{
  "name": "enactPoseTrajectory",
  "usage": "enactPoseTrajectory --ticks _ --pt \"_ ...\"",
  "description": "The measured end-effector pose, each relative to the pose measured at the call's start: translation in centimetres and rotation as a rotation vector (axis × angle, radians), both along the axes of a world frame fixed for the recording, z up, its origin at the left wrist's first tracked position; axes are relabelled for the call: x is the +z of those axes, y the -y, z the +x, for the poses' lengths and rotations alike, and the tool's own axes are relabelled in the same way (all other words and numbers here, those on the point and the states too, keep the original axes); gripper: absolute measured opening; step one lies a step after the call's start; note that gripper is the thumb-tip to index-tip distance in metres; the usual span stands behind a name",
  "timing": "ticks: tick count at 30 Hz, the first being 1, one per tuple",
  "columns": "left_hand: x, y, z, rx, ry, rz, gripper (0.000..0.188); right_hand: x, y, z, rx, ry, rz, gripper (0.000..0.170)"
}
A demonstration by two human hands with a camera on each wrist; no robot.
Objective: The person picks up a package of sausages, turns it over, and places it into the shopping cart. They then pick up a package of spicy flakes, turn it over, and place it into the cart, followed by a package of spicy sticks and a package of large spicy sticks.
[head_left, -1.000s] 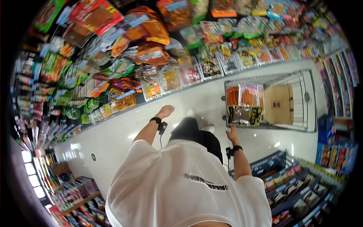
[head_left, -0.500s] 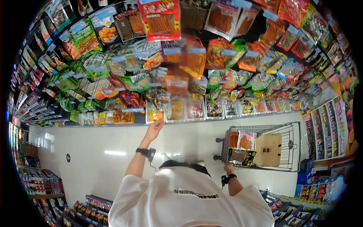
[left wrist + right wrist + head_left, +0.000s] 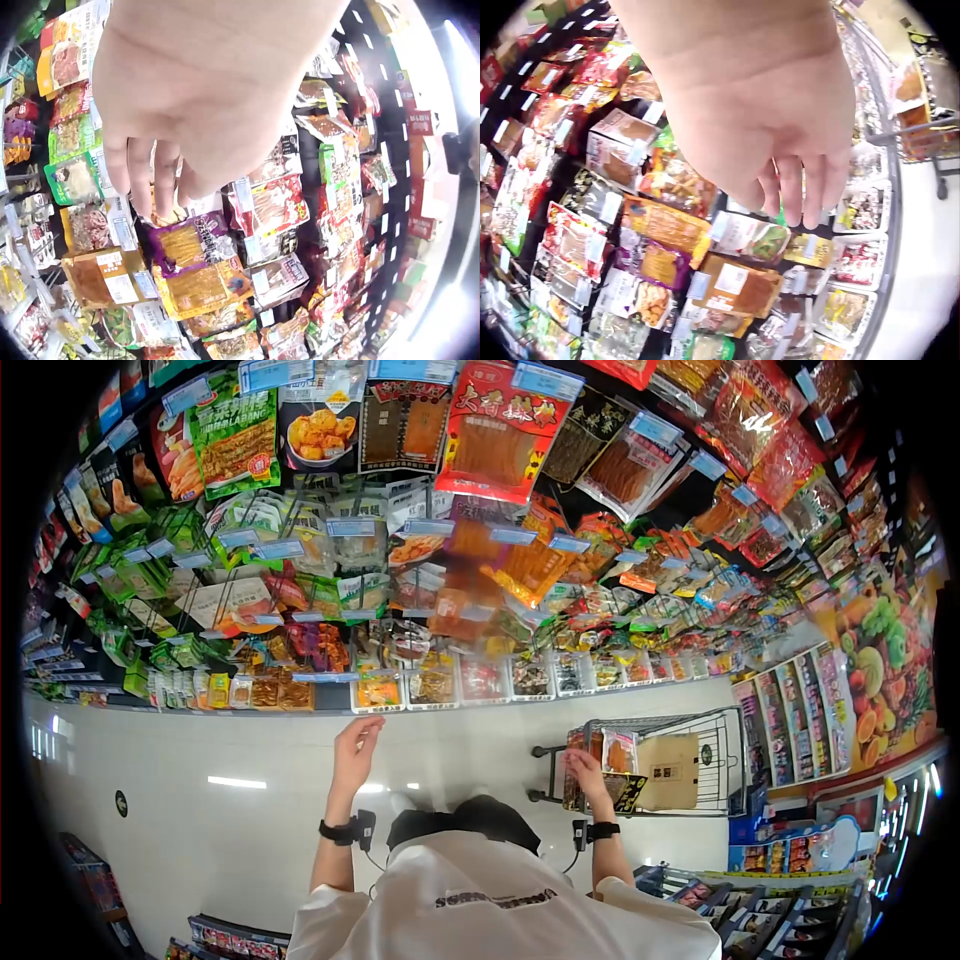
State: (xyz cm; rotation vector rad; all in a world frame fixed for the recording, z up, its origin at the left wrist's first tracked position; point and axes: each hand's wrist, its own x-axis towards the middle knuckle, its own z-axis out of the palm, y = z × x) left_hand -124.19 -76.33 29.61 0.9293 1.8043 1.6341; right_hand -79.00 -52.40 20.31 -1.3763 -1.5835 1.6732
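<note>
In the head view my left hand [image 3: 357, 742] is raised before the lower shelf, fingers loosely bent and holding nothing. My right hand [image 3: 586, 770] is near the left end of the shopping cart [image 3: 722, 760]; from above I cannot tell whether it touches it. The left wrist view has the left hand [image 3: 195, 97] with relaxed fingers before hanging packets, among them a purple and yellow one [image 3: 196, 247]. Relaxed fingers also hang from the right hand [image 3: 757, 120] in the right wrist view, with packets behind them. A cardboard box [image 3: 668, 772] and several packets [image 3: 620, 752] lie in the cart.
A long rack of hanging snack packets [image 3: 505, 440] spans the far side, with white trays [image 3: 380, 693] along its bottom edge. A side shelf [image 3: 795, 715] stands at the right beyond the cart. More shelves [image 3: 770, 915] are behind me at the lower right.
The view has turned toward the rack, which looks closer. The left hand sits further left and lower in view, off the tray edge. The right hand has come up beside the cart's left end.
</note>
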Motion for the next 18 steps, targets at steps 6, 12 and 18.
enactPoseTrajectory --ticks 6,12,18 --pt "1.5 1.0 -1.5 0.070 0.017 0.043 0.018 13.2 -3.6 -6.2 -0.003 -0.070 0.247 0.027" --pt "3.2 -0.2 -2.7 0.121 0.038 0.098 0.018 23.7 -5.6 -14.8 -0.014 -0.168 0.498 0.027" --pt "7.4 -4.4 -4.4 0.116 -0.029 0.108 0.018 27.9 -8.2 -23.5 0.066 -0.490 0.551 0.028"
